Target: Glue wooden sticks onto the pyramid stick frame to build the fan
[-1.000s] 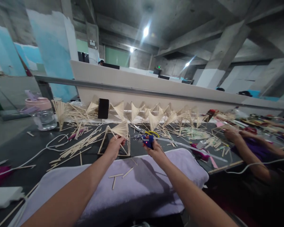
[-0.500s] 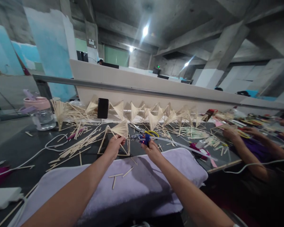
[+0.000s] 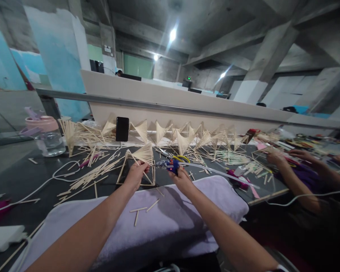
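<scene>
My left hand (image 3: 136, 174) is closed on a wooden stick model (image 3: 143, 154), a fan of thin sticks twisting over a square stick frame. My right hand (image 3: 182, 179) grips a blue hot glue gun (image 3: 172, 166), its nozzle pointing left at the model's right edge. A long clear glue stick (image 3: 221, 175) runs out of the gun's back to the right. Whether the nozzle touches the sticks I cannot tell. Beyond the gun lie yellow-handled scissors (image 3: 181, 160). Several short sticks (image 3: 137, 217) rest on the lilac towel (image 3: 175, 226) in front of me.
Loose sticks (image 3: 87, 179) spread at the left, near a water bottle (image 3: 48, 138) and white cable. A phone (image 3: 122, 129) stands upright at the back beside several finished twisted models (image 3: 184, 141). At the right, a co-worker's hands (image 3: 276, 158) are over the table.
The view has shifted very slightly. My hands, the glue gun and the model keep nearly the same places. On the right, the co-worker's hands have moved a little.
</scene>
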Action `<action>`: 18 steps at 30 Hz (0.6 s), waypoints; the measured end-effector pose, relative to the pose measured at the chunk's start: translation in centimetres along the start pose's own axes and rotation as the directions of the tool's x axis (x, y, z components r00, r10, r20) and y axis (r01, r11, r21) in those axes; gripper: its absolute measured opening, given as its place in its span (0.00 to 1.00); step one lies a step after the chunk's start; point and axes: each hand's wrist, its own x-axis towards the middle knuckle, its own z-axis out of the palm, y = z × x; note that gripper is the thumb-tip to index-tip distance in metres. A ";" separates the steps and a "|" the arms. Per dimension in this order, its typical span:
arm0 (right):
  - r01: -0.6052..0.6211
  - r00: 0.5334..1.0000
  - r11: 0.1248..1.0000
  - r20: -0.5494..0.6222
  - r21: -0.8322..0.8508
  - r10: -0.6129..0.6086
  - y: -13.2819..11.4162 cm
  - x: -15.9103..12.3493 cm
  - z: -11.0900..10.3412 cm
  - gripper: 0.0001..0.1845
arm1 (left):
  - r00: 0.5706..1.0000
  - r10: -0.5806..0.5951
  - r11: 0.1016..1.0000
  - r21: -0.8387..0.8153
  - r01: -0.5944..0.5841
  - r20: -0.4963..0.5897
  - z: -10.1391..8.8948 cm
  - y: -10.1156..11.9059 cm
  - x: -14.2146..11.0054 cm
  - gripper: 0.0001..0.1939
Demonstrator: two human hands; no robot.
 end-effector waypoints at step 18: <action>-0.111 0.994 0.949 0.052 0.295 0.100 1.6 -0.1 0.5 0.18 | 1.000 -0.013 1.000 -0.007 0.013 0.005 0.1 0.3 -0.3 0.13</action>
